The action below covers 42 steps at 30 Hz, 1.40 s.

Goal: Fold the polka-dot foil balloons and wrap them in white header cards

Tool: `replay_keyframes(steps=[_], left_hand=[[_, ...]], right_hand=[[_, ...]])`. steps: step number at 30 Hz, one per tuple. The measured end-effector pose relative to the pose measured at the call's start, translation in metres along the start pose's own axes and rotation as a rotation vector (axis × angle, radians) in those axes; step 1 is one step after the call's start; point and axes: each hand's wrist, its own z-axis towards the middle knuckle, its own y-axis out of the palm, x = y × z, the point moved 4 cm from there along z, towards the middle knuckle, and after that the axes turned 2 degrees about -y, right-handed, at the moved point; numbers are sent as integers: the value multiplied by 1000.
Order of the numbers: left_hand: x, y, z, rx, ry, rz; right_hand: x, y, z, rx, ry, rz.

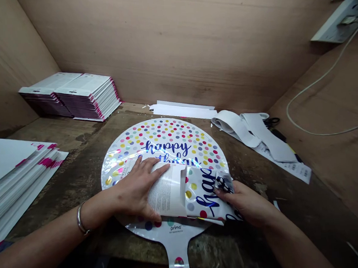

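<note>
A white printed cardboard sleeve (170, 195) lies over a flat, round foil balloon (131, 149) with coloured dots and "happy birthday" lettering. Across the sleeve spreads my left hand (136, 189), thumb at its near edge and fingers toward its far edge, holding it. From the sleeve's right end a folded foil balloon (197, 193) with dots and blue letters sticks partly out; how deep it sits inside is hidden. My right hand (246, 202) pinches its crumpled outer end, fingers partly hidden underneath. The round balloon's tail points toward me.
Stacked white and pink sleeves (85, 95) stand at the back left, with another pile (14, 172) at the near left. Label strips (242, 130) and black-handled scissors (272, 122) lie right. White card strips (183, 109) rest by the back wall. A cable (289, 107) hangs from a power strip (338, 21).
</note>
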Motion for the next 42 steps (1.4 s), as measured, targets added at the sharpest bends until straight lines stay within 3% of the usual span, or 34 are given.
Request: replay_keyframes(steps=[9, 10, 12, 14, 15, 16, 18, 20, 22, 28, 30, 32, 34, 36, 38, 40, 42], left_hand=[[-2, 1, 0, -3, -2, -19], [-3, 2, 0, -4, -8, -25], [-3, 3, 0, -4, -11, -36], [-3, 3, 1, -3, -8, -42], [-3, 3, 1, -5, -7, -43], [-3, 4, 1, -8, -7, -44], [-3, 4, 1, -6, -6, -43], [-3, 5, 1, 1, 0, -43], [-4, 6, 1, 6, 4, -40], [-5, 7, 3, 29, 4, -33], [-6, 7, 2, 26, 0, -43], [-8, 7, 1, 20, 1, -59], [-10, 7, -1, 22, -2, -78], [-12, 9, -1, 27, -6, -93], [-11, 9, 0, 31, -4, -101], [-6, 8, 2, 34, 4, -108], [3, 4, 4, 30, 28, -108]], right_hand=[[-5, 4, 2, 23, -59, -216], [-7, 3, 2, 84, -106, -321], [-14, -1, -2, 336, -261, -618], [-24, 1, -10, 617, -476, -935], [-27, 5, -14, 689, -595, -1069], [-29, 12, -16, 679, -718, -1184], [-28, 29, -14, 450, -902, -1350], [-23, 43, -9, 172, -941, -1428], [-19, 54, -3, 45, -901, -1425], [-24, 90, 12, 34, -964, -1197], [-29, 85, 7, 136, -1021, -1085], [-34, 61, -2, 396, -985, -976], [-33, 29, -9, 575, -760, -888], [-23, 8, -7, 481, -412, -779], [-12, 6, -2, 301, -169, -631], [-10, 21, 5, 214, -145, -563], [-15, 44, 12, 179, -230, -589]])
